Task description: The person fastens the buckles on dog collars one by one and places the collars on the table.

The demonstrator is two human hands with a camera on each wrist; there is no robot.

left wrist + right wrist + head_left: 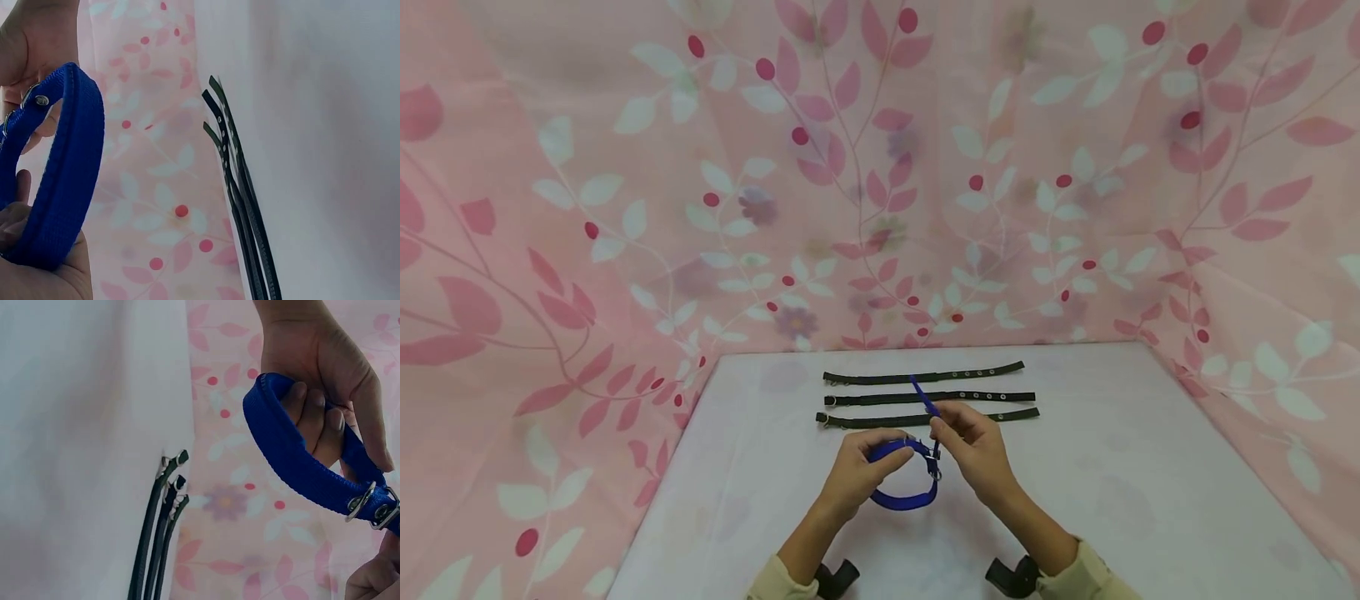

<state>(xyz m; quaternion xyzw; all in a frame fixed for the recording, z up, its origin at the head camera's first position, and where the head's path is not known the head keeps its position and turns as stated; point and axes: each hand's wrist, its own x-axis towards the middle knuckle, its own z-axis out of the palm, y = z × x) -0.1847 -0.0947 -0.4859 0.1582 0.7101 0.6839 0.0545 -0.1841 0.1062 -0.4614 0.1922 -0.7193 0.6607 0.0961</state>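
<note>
A blue collar (pixel 904 502) is bent into a loop above the table. My left hand (pixel 853 473) grips the loop's left side, its fingers curled through the inside in the right wrist view. The collar's free end (pixel 922 393) points up and away, pinched between thumb and fingers of my right hand (pixel 981 450). Between the hands sits the metal buckle (pixel 389 509), with a metal ring (pixel 361 503) beside it and the strap running through. In the left wrist view the padded blue band (pixel 78 169) hides part of my left hand.
Three dark collars with metal eyelets lie stretched out side by side beyond the hands: a far one (pixel 887 379), a middle one (pixel 895 399) and a near one (pixel 868 421). The white tabletop (pixel 1112 500) meets a pink leaf-patterned cloth (pixel 880 275) at its back and sides.
</note>
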